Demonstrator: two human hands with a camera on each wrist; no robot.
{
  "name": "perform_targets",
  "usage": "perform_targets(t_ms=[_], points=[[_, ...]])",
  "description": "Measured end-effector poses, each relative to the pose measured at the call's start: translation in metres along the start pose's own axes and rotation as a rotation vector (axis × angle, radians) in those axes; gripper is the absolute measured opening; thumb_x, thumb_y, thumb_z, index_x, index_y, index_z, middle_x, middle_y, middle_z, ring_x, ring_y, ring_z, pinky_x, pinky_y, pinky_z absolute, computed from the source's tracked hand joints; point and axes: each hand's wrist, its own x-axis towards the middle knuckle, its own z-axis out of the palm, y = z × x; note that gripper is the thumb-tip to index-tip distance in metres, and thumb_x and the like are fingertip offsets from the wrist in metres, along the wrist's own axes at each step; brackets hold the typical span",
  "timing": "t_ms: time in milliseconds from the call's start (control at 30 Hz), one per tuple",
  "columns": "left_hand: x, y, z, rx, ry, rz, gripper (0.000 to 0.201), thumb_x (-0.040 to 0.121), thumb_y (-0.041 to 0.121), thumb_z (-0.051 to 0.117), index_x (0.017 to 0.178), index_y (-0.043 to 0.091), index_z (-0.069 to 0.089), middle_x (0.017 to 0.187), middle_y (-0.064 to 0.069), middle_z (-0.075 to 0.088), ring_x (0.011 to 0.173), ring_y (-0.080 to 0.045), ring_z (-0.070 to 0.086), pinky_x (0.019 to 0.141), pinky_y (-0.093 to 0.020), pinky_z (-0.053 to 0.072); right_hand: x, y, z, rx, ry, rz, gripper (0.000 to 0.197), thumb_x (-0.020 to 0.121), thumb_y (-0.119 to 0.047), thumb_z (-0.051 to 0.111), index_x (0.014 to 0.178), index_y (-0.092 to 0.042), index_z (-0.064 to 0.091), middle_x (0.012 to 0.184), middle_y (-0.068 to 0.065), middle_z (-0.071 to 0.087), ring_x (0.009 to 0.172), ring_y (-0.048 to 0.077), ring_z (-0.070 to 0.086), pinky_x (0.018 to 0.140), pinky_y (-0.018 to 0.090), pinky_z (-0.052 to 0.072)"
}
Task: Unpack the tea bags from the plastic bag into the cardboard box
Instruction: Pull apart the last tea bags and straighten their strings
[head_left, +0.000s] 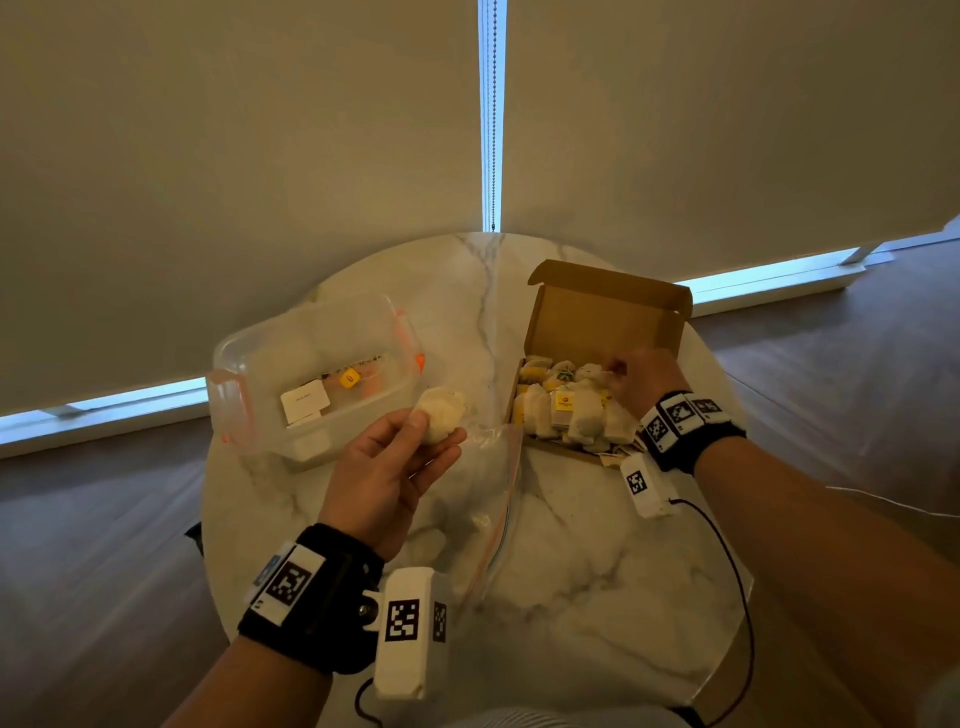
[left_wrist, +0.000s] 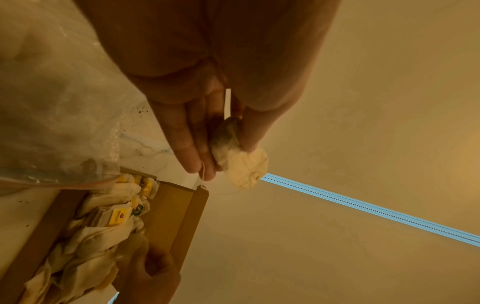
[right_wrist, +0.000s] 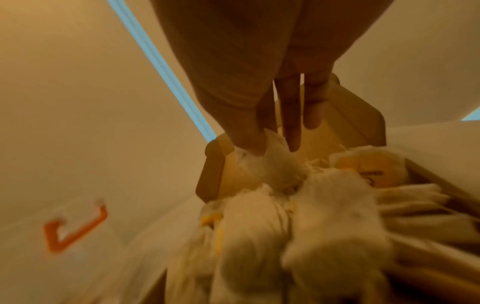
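My left hand (head_left: 436, 434) is raised over the table and pinches a round pale tea bag (head_left: 444, 410) between thumb and fingers; the left wrist view shows this tea bag (left_wrist: 246, 166) in the same grip. The clear plastic zip bag (head_left: 485, 499) lies flat below that hand and still holds pale lumps. At the right stands the open cardboard box (head_left: 608, 317), filled with several tea bags (head_left: 566, 410). My right hand (head_left: 618, 371) reaches into the box's far end. In the right wrist view its thumb and fingers (right_wrist: 291, 123) pinch a tea bag (right_wrist: 272, 164).
A clear plastic container (head_left: 311, 374) with orange clips sits at the table's left, holding a few tags and packets. The round marble table (head_left: 597, 571) is small, with wooden floor around it. Window blinds hang close behind. A cable (head_left: 737, 571) trails from my right wrist.
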Motion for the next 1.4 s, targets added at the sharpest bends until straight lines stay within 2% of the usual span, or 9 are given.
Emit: perform_targets(t_ms=[133,300,433,567,667,767,967,1200,1400], points=[[0.001,-0.001,0.002,-0.001,-0.01,-0.006,0.017,0.098,0.012,0.049,0.1,0.003,0.064,0.099,-0.015,0.073,0.095,-0.027,0.071,0.083,-0.033,0.059,-0.013,0.001,0.006,-0.362,-0.243,-0.141,0.019,0.09,-0.034,0.055,0.101,-0.037,0.07,0.117,-0.006,0.064,0.106,0.022,0.058,0.095,0.037,0.045],[0.001,-0.004,0.003,0.015,-0.022,-0.001,0.017,0.096,0.014,0.051,0.1,0.004,0.064,0.1,-0.014,0.073,0.094,-0.026,0.071,0.085,-0.034,0.058,-0.017,0.001,-0.017,-0.13,-0.148,-0.011,0.025,0.093,-0.01,0.054,0.106,-0.024,0.071,0.125,0.005,0.061,0.113,0.026,0.056,0.102,0.036,0.043],[0.0,-0.008,0.006,0.039,-0.038,0.01,0.024,0.085,0.021,0.059,0.101,0.004,0.066,0.094,-0.011,0.073,0.088,-0.022,0.07,0.081,-0.03,0.058,-0.028,-0.02,-0.041,0.111,-0.031,-0.078,0.024,0.092,-0.005,0.052,0.1,-0.015,0.073,0.113,0.007,0.067,0.102,0.021,0.059,0.092,0.032,0.046],[-0.003,-0.009,0.012,0.015,-0.075,0.013,0.024,0.08,0.02,0.061,0.097,0.004,0.066,0.089,-0.011,0.072,0.083,-0.02,0.07,0.077,-0.026,0.059,-0.06,-0.073,-0.056,0.402,-0.059,-0.308,0.018,0.095,-0.018,0.056,0.103,-0.024,0.071,0.102,-0.006,0.07,0.088,0.003,0.061,0.077,0.021,0.048],[-0.008,-0.007,0.014,0.017,-0.113,0.009,0.028,0.081,0.02,0.061,0.101,0.001,0.066,0.092,-0.013,0.072,0.084,-0.021,0.071,0.077,-0.026,0.059,-0.089,-0.112,-0.06,0.54,-0.128,-0.467,0.025,0.087,-0.037,0.065,0.108,-0.024,0.07,0.103,-0.014,0.068,0.088,0.002,0.062,0.07,0.013,0.047],[-0.012,-0.005,0.013,0.044,-0.14,0.002,0.032,0.083,0.02,0.06,0.106,-0.001,0.066,0.1,-0.017,0.071,0.092,-0.024,0.071,0.08,-0.027,0.059,-0.101,-0.132,-0.054,0.554,-0.116,-0.542,0.021,0.083,-0.036,0.072,0.1,-0.024,0.072,0.095,-0.014,0.067,0.079,0.006,0.061,0.062,0.015,0.044],[-0.015,-0.007,0.002,0.149,-0.111,-0.018,0.015,0.09,0.011,0.06,0.103,0.006,0.067,0.1,-0.015,0.073,0.095,-0.028,0.071,0.083,-0.037,0.059,-0.102,-0.121,-0.066,0.738,-0.13,-0.429,0.008,0.085,-0.009,0.07,0.092,-0.004,0.071,0.082,0.004,0.071,0.07,0.012,0.067,0.066,0.024,0.057],[-0.009,-0.004,-0.017,0.199,-0.046,-0.014,0.016,0.096,0.006,0.054,0.103,0.006,0.068,0.099,-0.014,0.073,0.09,-0.026,0.07,0.077,-0.032,0.059,-0.061,-0.043,-0.086,0.444,0.106,-0.231,0.011,0.087,-0.016,0.068,0.096,-0.02,0.072,0.087,-0.006,0.07,0.077,0.01,0.067,0.073,0.034,0.059],[-0.008,-0.004,-0.025,0.225,0.002,-0.013,0.018,0.097,0.006,0.051,0.102,0.006,0.068,0.098,-0.013,0.074,0.089,-0.025,0.07,0.08,-0.034,0.056,-0.032,-0.031,-0.043,0.161,-0.135,-0.135,0.018,0.091,-0.023,0.064,0.106,-0.016,0.07,0.101,0.0,0.068,0.089,0.012,0.059,0.077,0.025,0.044]])
